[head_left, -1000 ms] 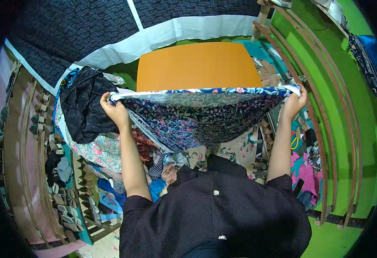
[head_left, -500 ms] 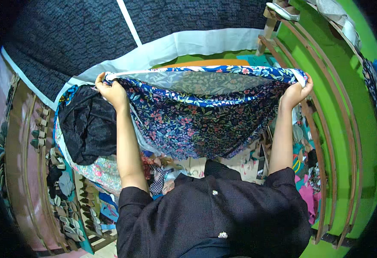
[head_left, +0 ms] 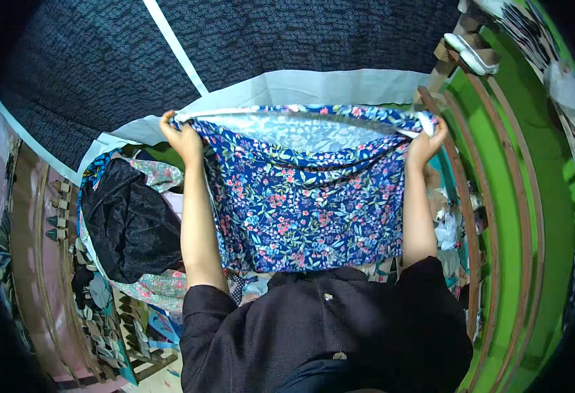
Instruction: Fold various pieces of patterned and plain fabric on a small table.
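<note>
A blue cloth (head_left: 307,209) with pink and white flowers hangs stretched between my two hands. Its top edge gapes, so the paler inner face shows between the front and back layers. At its upper left corner, my left hand (head_left: 184,141) has its fingers closed round the edge. My right hand (head_left: 425,145) grips the opposite corner, where a bit of white shows at the fold. The frames do not show clearly which kind of article this cloth is. To the left of my left forearm, a crumpled black cloth (head_left: 130,223) lies over a light floral cloth (head_left: 150,288).
A dark patterned curtain (head_left: 268,46) with a white border spans the far side. Curved wooden rails (head_left: 523,183) run along the green wall at right, with white shoes (head_left: 467,54) at their top. Several shoes fill a rack (head_left: 97,314) at lower left.
My hands have come closer together, the right one shifting left. The cloth's front now hangs squarer, lower and more brightly lit. The view has shifted a little, showing more of the curtain.
</note>
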### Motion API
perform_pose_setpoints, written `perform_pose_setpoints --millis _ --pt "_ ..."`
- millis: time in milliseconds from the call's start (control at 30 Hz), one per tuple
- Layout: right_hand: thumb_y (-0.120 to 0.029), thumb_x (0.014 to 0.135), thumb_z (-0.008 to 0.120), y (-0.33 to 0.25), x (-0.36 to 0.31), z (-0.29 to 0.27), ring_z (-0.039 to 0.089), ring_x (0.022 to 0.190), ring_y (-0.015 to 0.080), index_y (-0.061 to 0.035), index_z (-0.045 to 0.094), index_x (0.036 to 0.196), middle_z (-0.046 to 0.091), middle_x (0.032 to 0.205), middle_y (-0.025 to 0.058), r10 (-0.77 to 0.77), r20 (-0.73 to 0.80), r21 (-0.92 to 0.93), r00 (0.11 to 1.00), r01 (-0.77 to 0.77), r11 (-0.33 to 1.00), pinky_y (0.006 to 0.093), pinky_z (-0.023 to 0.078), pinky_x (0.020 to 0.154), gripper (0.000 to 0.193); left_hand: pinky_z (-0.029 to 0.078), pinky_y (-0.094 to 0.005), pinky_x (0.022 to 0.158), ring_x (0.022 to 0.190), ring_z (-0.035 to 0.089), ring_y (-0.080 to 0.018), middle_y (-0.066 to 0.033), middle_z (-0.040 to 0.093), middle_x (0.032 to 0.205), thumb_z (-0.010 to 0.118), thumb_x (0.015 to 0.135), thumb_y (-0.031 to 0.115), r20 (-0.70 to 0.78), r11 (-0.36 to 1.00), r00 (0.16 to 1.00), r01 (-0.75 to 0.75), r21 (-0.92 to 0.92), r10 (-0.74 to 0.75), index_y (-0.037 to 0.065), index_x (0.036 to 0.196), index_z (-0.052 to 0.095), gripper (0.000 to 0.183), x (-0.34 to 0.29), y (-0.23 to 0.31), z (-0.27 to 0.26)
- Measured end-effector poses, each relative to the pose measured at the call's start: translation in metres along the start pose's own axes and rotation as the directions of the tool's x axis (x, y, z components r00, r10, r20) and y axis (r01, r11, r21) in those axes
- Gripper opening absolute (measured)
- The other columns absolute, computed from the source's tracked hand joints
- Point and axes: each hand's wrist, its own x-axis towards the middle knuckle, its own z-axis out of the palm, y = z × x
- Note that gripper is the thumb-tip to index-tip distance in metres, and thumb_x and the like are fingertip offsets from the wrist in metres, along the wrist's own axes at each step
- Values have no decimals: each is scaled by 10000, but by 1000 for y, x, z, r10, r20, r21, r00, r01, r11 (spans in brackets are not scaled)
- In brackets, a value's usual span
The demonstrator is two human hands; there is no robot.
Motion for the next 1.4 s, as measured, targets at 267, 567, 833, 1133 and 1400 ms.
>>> perform_pose_setpoints --millis 267,567,833,1133,1400 --pt "50 809 419 98 -45 11 483 1082 240 42 352 1178 489 1154 190 301 246 -243 921 -242 939 304 329 944 375 364 -326 879 957 505 -280 -162 514 974 418 713 -104 86 961 990 86 261 -112 -16 1015 456 317 -59 -102 9" --pt "53 650 608 177 -47 0 327 1233 300 -23 190 1355 291 1354 191 273 634 -272 723 -122 955 369 278 1009 823 293 -426 933 1095 420 -316 -179 496 1120 576 785 175 329 508 944 -275 816 -17 70 1213 438 462 -108 -129 27" --pt "-68 719 531 193 -71 8 468 1095 254 -127 603 1038 562 1104 78 327 773 -609 544 489 625 533 278 924 333 337 -398 869 967 508 -258 -78 580 969 650 709 246 959 907 268 -375 192 -92 121 998 594 320 -133 -124 42" --pt "-189 765 547 212 -28 45 568 897 287 -128 605 966 611 950 106 526 707 -688 473 634 353 530 338 837 218 355 -374 802 840 558 -235 -57 612 839 578 775 184 954 890 278 -401 219 -110 117 854 631 117 -128 -145 42" --pt "-242 769 568 179 -60 67 492 1069 325 -127 448 1211 528 1156 154 202 882 -393 425 428 814 517 270 954 472 439 -384 600 652 573 -316 -163 606 726 563 805 171 867 962 481 -149 229 -131 3 852 604 179 -102 -140 44"
